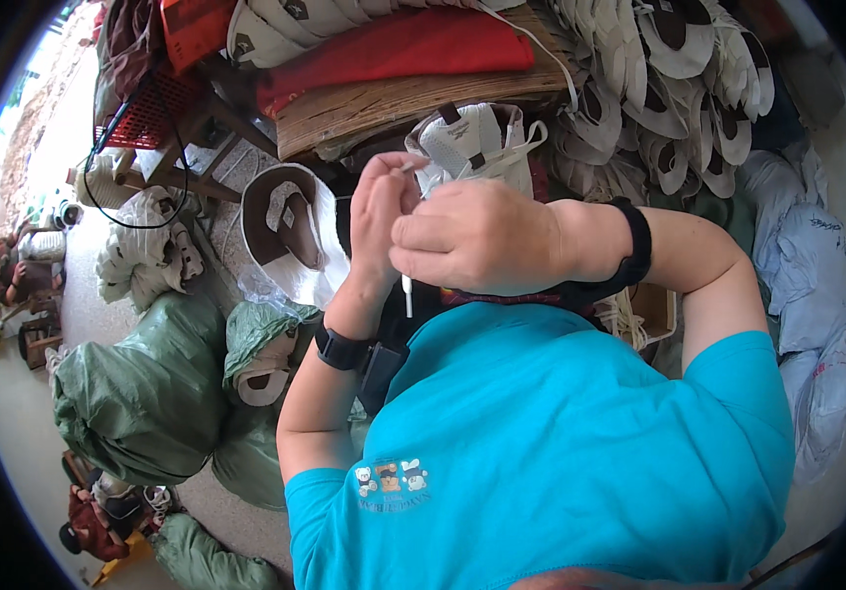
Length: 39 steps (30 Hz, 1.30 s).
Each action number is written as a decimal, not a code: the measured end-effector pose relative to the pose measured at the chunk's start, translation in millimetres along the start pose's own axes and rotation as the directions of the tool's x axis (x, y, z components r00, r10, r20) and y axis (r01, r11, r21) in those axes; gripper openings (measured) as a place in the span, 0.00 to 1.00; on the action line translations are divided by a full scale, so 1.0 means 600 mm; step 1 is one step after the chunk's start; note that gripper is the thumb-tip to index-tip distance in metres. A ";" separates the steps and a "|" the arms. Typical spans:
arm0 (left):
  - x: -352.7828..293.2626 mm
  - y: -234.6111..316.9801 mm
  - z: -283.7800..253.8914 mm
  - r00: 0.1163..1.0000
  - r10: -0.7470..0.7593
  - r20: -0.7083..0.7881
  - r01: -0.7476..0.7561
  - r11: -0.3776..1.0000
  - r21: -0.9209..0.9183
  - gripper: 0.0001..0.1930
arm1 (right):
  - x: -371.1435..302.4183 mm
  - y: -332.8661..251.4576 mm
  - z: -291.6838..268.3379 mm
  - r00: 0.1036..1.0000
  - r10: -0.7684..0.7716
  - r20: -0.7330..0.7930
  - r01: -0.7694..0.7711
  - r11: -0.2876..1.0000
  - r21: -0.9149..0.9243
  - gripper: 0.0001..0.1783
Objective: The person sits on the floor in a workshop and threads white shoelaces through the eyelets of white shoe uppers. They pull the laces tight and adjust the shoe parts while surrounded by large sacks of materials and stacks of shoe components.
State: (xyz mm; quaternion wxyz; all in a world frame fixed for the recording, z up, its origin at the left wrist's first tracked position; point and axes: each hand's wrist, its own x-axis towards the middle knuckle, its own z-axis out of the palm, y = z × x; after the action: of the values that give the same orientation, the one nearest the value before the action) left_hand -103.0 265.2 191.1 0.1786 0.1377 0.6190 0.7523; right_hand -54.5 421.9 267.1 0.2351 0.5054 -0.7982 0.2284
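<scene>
A white shoe upper point(474, 140) with a dark tab lies in front of me by the edge of the wooden bench. A white shoelace point(519, 149) loops out from its side. My right hand point(482, 236) is closed in a fist over the near part of the upper and grips the lace, whose tipped end hangs below the fingers. Close beside it, my left hand point(380, 208) is raised, thumb and forefinger pinched on a bit of the white lace. The fist hides part of the upper and the lace between the hands.
On the wooden bench point(344, 118) lie a red cloth point(403, 57) and a row of white uppers point(290, 29). More uppers point(679, 98) hang in bunches at right. A white upper point(295, 231) stands left of my hands. Green sacks point(143, 383) fill the left; two people work beyond.
</scene>
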 end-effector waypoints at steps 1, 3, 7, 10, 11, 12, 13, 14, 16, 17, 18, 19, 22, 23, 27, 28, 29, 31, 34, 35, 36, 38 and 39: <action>-0.002 -0.003 0.003 1.000 0.005 0.007 -0.005 1.000 0.002 0.13 | -0.010 0.000 0.005 0.999 0.029 0.040 -0.030 0.999 0.028 0.06; -0.006 -0.015 0.014 1.000 0.012 0.020 -0.012 1.000 0.007 0.11 | -0.038 -0.002 0.011 0.989 0.083 0.120 -0.093 0.992 0.084 0.06; -0.007 -0.009 0.034 1.000 0.019 0.002 -0.019 1.000 0.006 0.09 | -0.072 -0.013 0.020 0.974 0.157 0.165 -0.185 0.968 0.170 0.05; 0.002 -0.011 0.035 0.998 0.057 -0.015 -0.054 0.983 0.178 0.08 | -0.082 -0.020 0.021 0.972 0.196 0.129 -0.219 0.953 0.208 0.06; 0.007 -0.012 0.036 0.996 0.082 -0.022 -0.075 0.971 0.225 0.07 | -0.084 -0.021 0.021 0.971 0.201 0.131 -0.226 0.951 0.212 0.06; 0.013 -0.010 0.037 0.961 0.276 0.007 -0.251 0.866 0.433 0.07 | -0.085 -0.021 0.020 0.969 0.209 0.133 -0.234 0.948 0.215 0.06; 0.020 -0.004 0.037 0.891 0.448 0.079 -0.399 0.685 0.610 0.07 | -0.087 -0.021 0.019 0.967 0.217 0.135 -0.243 0.945 0.218 0.06; 0.024 -0.001 0.038 0.790 0.584 0.186 -0.504 0.445 0.740 0.07 | -0.088 -0.021 0.019 0.968 0.213 0.136 -0.239 0.945 0.221 0.06; 0.021 -0.004 0.044 0.849 0.516 0.118 -0.436 0.555 0.708 0.06 | -0.092 -0.020 0.020 0.969 0.205 0.135 -0.231 0.946 0.226 0.06; 0.019 -0.005 0.046 0.875 0.477 0.085 -0.398 0.606 0.688 0.06 | -0.094 -0.020 0.021 0.971 0.203 0.128 -0.228 0.947 0.227 0.06; 0.018 -0.002 0.047 0.853 0.510 0.110 -0.425 0.558 0.713 0.05 | -0.097 -0.020 0.023 0.972 0.201 0.121 -0.225 0.947 0.229 0.06; 0.018 0.002 0.047 0.831 0.540 0.137 -0.451 0.507 0.735 0.05 | -0.100 -0.019 0.024 0.973 0.200 0.115 -0.222 0.947 0.232 0.06; 0.016 0.004 0.049 0.862 0.493 0.118 -0.404 0.530 0.745 0.05 | -0.109 -0.018 0.029 0.969 0.208 0.137 -0.236 0.941 0.243 0.06; 0.016 0.003 0.049 0.887 0.453 0.094 -0.367 0.565 0.740 0.05 | -0.110 -0.018 0.029 0.969 0.207 0.135 -0.234 0.942 0.240 0.06; 0.031 0.000 0.048 0.852 0.505 0.137 -0.405 0.472 0.783 0.05 | -0.112 -0.017 0.027 0.972 0.200 0.122 -0.224 0.946 0.233 0.06; 0.034 0.003 0.052 0.844 0.515 0.149 -0.418 0.459 0.784 0.05 | -0.113 -0.017 0.028 0.973 0.201 0.117 -0.223 0.947 0.233 0.06; 0.036 0.004 0.056 0.836 0.525 0.161 -0.430 0.445 0.786 0.05 | -0.115 -0.016 0.028 0.971 0.203 0.127 -0.228 0.948 0.224 0.07; 0.040 -0.001 0.065 0.851 0.501 0.155 -0.423 0.481 0.768 0.04 | -0.119 -0.015 0.028 0.967 0.205 0.151 -0.234 0.950 0.208 0.07; 0.047 -0.015 0.078 0.870 0.474 0.138 -0.397 0.506 0.765 0.03 | -0.119 -0.014 0.022 0.945 0.209 0.251 -0.271 0.931 0.245 0.09; 0.048 -0.021 0.079 0.875 0.467 0.129 -0.386 0.510 0.769 0.02 | -0.118 -0.011 0.013 0.942 0.238 0.235 -0.304 0.904 0.300 0.09; 0.051 -0.024 0.081 0.862 0.485 0.147 -0.395 0.461 0.794 0.03 | -0.115 -0.004 -0.004 0.936 0.275 0.220 -0.338 0.874 0.349 0.09; 0.050 -0.018 0.079 0.867 0.476 0.145 -0.357 0.394 0.847 0.05 | -0.121 0.020 -0.017 0.901 0.418 0.115 -0.430 0.827 0.363 0.09; 0.049 -0.015 0.080 0.870 0.470 0.146 -0.340 0.359 0.869 0.05 | -0.131 0.043 -0.018 0.839 0.544 0.000 -0.503 0.775 0.384 0.07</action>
State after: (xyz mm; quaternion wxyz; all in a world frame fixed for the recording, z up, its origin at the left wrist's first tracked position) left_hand -108.2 321.9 191.3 -0.1484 0.3087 0.8697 0.3554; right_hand -46.6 493.1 224.4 0.1070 0.2845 -0.8353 0.4580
